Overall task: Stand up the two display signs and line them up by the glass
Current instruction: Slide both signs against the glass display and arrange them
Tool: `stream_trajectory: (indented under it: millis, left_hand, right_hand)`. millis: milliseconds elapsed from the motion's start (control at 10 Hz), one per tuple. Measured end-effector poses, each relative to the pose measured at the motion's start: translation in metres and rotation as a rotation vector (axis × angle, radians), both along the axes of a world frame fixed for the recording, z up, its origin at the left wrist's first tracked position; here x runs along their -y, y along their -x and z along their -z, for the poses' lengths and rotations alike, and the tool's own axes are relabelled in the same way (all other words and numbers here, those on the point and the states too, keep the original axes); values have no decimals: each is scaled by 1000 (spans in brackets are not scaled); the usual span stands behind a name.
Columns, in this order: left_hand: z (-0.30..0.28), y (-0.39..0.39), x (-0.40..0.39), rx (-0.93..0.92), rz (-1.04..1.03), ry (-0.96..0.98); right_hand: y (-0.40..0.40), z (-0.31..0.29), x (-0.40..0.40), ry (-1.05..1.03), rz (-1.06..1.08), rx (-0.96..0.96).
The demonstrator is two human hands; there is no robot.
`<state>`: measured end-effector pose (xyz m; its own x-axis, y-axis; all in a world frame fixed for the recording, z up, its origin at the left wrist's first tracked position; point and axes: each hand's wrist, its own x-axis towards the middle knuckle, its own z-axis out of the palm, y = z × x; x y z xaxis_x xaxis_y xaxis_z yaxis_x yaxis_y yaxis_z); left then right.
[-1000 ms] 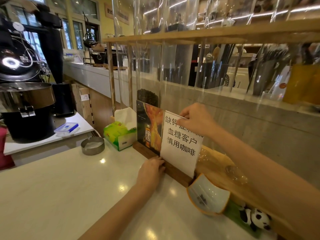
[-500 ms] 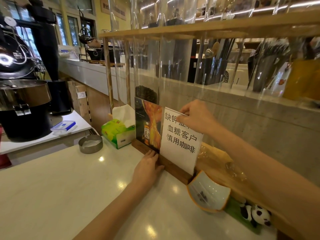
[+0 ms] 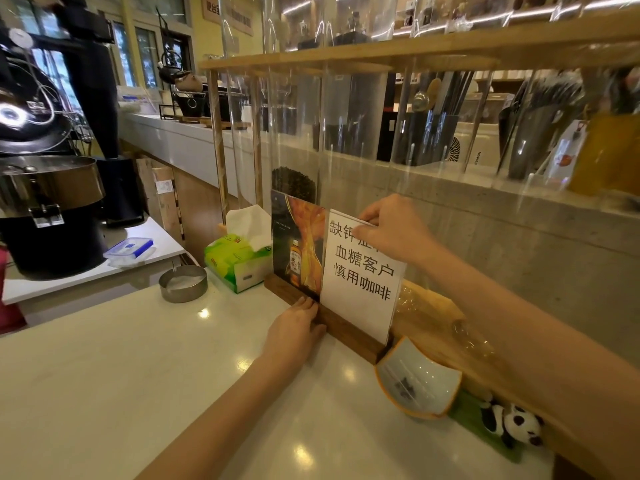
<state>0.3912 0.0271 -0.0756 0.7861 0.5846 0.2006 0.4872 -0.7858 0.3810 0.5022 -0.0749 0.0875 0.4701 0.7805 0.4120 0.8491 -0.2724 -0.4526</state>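
Right hand pinches the white text sign at its top while left hand presses flat-fingered against its wooden base.

a café or coffee shop is indicated. a large black and steel coffee roaster is seen at left; dark coffee beans in a clear cylinder are displayed behind a white service counter; a printed white notice mentioning coffee is stood there.
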Motion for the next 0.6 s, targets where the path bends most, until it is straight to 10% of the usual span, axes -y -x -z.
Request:
stream_trajectory:
  millis: [600]
  left_hand:
    - [-20,19,5,-177,68,47]
  right_hand:
    - [5,-14,4,182,-51,92]
